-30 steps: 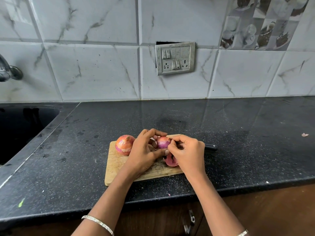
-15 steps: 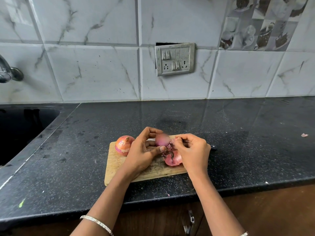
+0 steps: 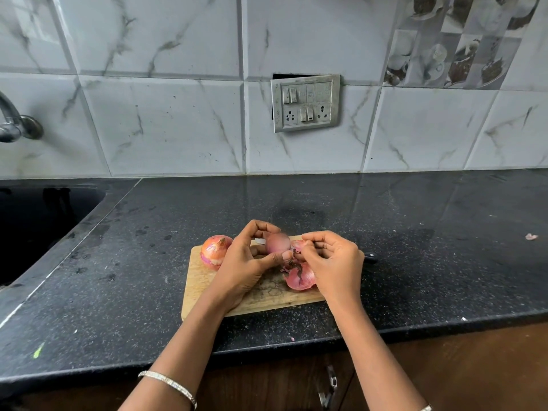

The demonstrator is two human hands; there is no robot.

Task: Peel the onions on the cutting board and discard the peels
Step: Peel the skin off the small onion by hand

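Black speckled table (image 3: 415, 232) under a marble-tiled wall, with a switch plate (image 3: 305, 102) at 12 o'clock and a sink (image 3: 35, 226) at 9 o'clock.

Wooden cutting board (image 3: 204, 292) lies near the front edge and carries all the work.

Hands: left hand (image 3: 247, 262) is curled round a small onion (image 3: 277, 243), thumb under it, lifted just above the board. Right hand (image 3: 335, 259) pinches a strip of skin (image 3: 298, 247) at the onion's 3 o'clock side. Neither hand is free.

Progress, judged: the held onion shows smooth purple flesh over most of its visible face, so it looks nearly peeled. A second onion (image 3: 215, 250) sits at the board's 10 o'clock corner with its papery skin on, untouched. Roughly half of the peeling looks done.

Peels: a pile of pink peels (image 3: 299, 278) lies on the board below the right hand. One scrap (image 3: 531, 236) lies well apart on the table at 3 o'clock. Nothing is discarded yet.

Containers: no bin or bowl in view. Sink contents cannot be made out.

A dark knife handle (image 3: 370, 257) shows behind the right hand.
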